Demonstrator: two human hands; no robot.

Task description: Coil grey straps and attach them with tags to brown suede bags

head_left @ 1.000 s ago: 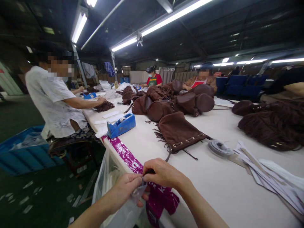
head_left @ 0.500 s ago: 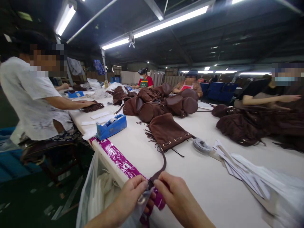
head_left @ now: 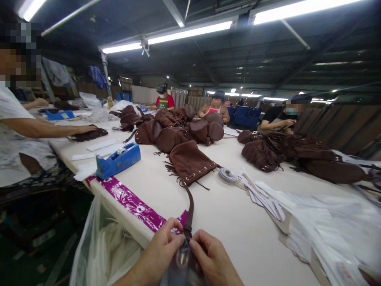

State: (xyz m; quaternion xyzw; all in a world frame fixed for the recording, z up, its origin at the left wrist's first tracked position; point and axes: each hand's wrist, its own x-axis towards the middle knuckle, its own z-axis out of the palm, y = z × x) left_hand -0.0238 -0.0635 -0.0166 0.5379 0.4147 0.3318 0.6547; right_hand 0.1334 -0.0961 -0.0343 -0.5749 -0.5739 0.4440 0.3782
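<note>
A brown fringed drawstring bag (head_left: 190, 159) lies on the white table, its strap (head_left: 189, 204) running toward me. My left hand (head_left: 160, 248) pinches the strap's near end from the left, thumb against bent fingers. From the right, my right hand (head_left: 210, 252) grips the same end with thumb and fingertips. Between the hands, a shiny metal fitting (head_left: 182, 259) shows under what looks like clear plastic film. The fingertips partly cover the strap there, so the exact contact is hard to see.
A blue tape dispenser (head_left: 119, 161) stands on the left table edge beside a purple printed strip (head_left: 133, 202). More brown bags (head_left: 172, 137) are heaped behind. A grey roll (head_left: 228, 175), paper strips and clear plastic bags (head_left: 327, 226) lie right. Co-workers sit around the table.
The view has turned right, so the scene sits farther left. The strap now runs straighter into my hands, and both hands keep hold of its end.
</note>
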